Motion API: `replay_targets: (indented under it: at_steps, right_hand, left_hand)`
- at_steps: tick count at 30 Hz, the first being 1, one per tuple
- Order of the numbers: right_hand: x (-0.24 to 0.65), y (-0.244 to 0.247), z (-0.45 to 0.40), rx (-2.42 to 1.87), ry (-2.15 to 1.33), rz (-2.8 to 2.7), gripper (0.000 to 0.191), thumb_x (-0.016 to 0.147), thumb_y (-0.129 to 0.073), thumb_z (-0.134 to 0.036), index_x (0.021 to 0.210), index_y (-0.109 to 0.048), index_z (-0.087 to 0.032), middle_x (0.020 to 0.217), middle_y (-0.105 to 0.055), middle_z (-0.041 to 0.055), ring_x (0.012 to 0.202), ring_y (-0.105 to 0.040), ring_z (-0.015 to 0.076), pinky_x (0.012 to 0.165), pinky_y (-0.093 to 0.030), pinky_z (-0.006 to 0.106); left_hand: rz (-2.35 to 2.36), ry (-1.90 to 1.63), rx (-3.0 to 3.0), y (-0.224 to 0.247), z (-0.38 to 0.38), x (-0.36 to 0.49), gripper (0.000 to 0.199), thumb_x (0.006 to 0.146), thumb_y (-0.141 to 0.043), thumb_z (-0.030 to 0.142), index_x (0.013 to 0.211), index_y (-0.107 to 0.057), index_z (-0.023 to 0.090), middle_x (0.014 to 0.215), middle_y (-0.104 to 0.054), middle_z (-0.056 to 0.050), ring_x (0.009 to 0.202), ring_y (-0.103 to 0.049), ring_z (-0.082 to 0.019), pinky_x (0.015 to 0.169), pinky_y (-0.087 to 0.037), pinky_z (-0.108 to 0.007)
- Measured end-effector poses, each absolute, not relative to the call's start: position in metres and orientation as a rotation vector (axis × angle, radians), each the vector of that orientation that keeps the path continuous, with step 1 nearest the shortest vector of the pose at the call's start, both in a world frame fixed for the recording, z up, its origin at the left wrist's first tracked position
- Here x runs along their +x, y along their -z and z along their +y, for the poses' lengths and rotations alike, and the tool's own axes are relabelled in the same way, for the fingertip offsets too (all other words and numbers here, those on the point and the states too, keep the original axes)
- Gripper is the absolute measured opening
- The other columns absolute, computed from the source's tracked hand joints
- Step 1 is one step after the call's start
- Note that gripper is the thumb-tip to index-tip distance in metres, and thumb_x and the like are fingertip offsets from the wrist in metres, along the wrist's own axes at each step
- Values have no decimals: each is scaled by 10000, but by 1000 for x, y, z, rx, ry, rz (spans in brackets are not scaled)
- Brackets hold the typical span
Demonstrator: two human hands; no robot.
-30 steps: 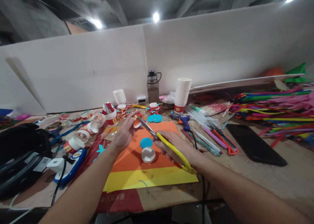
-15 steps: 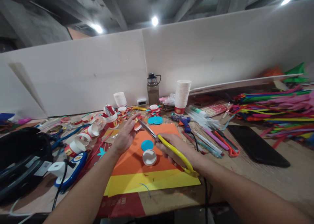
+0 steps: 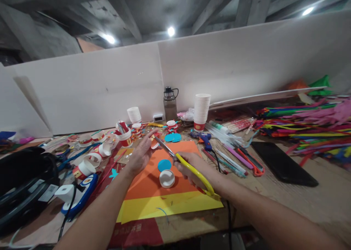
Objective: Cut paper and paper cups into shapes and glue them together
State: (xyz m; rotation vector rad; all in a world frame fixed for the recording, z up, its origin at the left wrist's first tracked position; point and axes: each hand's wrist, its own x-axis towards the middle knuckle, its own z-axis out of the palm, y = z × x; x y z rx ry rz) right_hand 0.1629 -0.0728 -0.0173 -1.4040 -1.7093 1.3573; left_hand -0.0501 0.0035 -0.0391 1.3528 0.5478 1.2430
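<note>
My left hand [image 3: 140, 153] grips a small red and white cup piece [image 3: 154, 143] over the orange sheet [image 3: 148, 186]. Yellow-handled scissors [image 3: 193, 169] are in my right hand [image 3: 192, 164], its fingers wrapped round the handles. The blades point up and left, their tips at the cup piece. Below the hands lie a blue disc [image 3: 164, 165] and a round white cup bottom [image 3: 167, 178], touching or nearly so. A yellow sheet [image 3: 175, 208] shows under the orange one.
More blue discs [image 3: 172, 137] lie behind the orange sheet. Stacked paper cups [image 3: 202, 111] and a bottle [image 3: 170, 105] stand at the back. A glue gun [image 3: 205, 140], pens and a black phone [image 3: 283, 163] are at right. Cut cup rings [image 3: 85, 167] and a power strip [image 3: 79, 199] are at left.
The whole view has shifted slightly, with the table's things a little lower. Both hands keep nearly the same pose, the scissors still at the cup piece.
</note>
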Motion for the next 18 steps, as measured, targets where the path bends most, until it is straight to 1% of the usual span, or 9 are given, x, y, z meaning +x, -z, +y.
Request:
replay_targets:
  at_steps: [2, 4, 6, 7, 9, 12, 14, 16, 18]
  right_hand:
    - [163, 18, -73, -1386, -1342, -1713, 155, 861, -515, -365, 872, -529, -210, 577, -440, -65, 373, -375, 48, 321, -273, 148]
    - [162, 20, -73, -1356, -1369, -1718, 189, 872, -520, -403, 882, -511, -215, 585, -439, -65, 380, -366, 51, 322, -271, 150]
    - [163, 22, -73, -1327, -1403, -1722, 219, 874, -530, -435, 893, -495, -220, 601, -444, -65, 388, -368, 55, 324, -275, 155]
    - [163, 23, -73, -1308, -1418, -1725, 233, 876, -533, -449, 901, -489, -222, 611, -449, -64, 394, -372, 57, 328, -281, 158]
    - [164, 23, -74, -1261, -1437, -1743, 269, 886, -527, -485, 912, -481, -221, 638, -459, -60, 416, -389, 60, 350, -307, 165]
    - [165, 17, -77, -1178, -1420, -1854, 341, 890, -523, -546, 916, -499, -207, 678, -487, -47, 467, -427, 66, 407, -347, 177]
    - [164, 12, -78, -1134, -1330, -1942, 342, 881, -548, -535, 905, -541, -194, 691, -505, -39, 518, -446, 76, 459, -357, 185]
    - [165, 8, -76, -1121, -1154, -1975, 314, 871, -573, -490, 873, -582, -177, 701, -519, -29, 582, -456, 90, 519, -361, 199]
    - [167, 7, -71, -1156, -956, -1967, 288, 860, -587, -449, 893, -618, -165, 718, -543, -17, 628, -465, 107, 566, -361, 216]
  left_hand:
    - [620, -1250, 1450, 41, 4, -51, 513, 889, -608, 424, 1379, -526, 297, 1334, -587, -89, 1102, -614, -217, 940, -491, -369]
    - [767, -1270, 1565, 42, 4, -51, 536, 859, -657, 375, 1373, -525, 297, 1276, -614, -70, 971, -654, -184, 901, -510, -349]
    - [909, -1320, 1648, 42, 4, -50, 487, 857, -655, 348, 1329, -556, 280, 1205, -638, -58, 837, -657, -152, 814, -539, -321]
    - [951, -1356, 1667, 41, 4, -49, 439, 862, -643, 344, 1289, -578, 268, 1171, -645, -54, 801, -649, -146, 760, -549, -307]
    - [988, -1436, 1665, 39, 3, -49, 323, 868, -622, 345, 1172, -620, 237, 1103, -656, -49, 811, -635, -156, 666, -553, -279]
    - [1008, -1493, 1567, 36, 5, -50, 203, 858, -613, 353, 987, -638, 199, 1004, -664, -41, 858, -622, -173, 618, -544, -258]
    - [1008, -1486, 1455, 35, 8, -52, 201, 835, -626, 361, 930, -632, 184, 935, -668, -33, 813, -623, -167, 605, -533, -256]
    - [987, -1467, 1346, 35, 12, -54, 233, 786, -663, 357, 923, -625, 172, 874, -669, -24, 738, -620, -151, 563, -509, -242]
    - [961, -1448, 1273, 35, 13, -56, 284, 719, -710, 335, 924, -620, 160, 824, -664, -13, 672, -606, -133, 509, -472, -219]
